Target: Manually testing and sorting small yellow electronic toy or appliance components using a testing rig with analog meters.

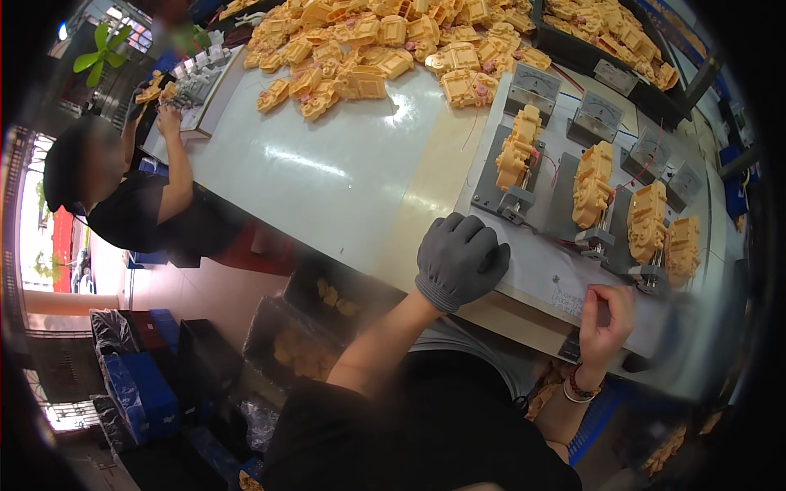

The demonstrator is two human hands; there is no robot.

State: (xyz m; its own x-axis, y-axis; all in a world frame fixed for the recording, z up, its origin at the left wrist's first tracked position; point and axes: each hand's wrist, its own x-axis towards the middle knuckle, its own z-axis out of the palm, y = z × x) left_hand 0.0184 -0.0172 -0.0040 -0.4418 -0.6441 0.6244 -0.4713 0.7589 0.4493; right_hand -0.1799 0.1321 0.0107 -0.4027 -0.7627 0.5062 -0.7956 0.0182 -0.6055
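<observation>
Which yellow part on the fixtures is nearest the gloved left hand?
The leftmost yellow part, up and right of the gloved left hand; the other mounted parts sit farther right, away from it.

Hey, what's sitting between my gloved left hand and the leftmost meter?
Between your left hand and that meter, the head view shows a gray fixture bearing a yellow part.

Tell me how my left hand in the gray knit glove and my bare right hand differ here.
Your left hand is covered in gray knit; your right hand has bare skin. The left is curled into a loose fist, back showing; the right has thumb and loosely bent fingers showing. The left wrist shows no bracelet, while the right wears a dark red beaded bracelet. Both are near the work surface's front edge.
</observation>
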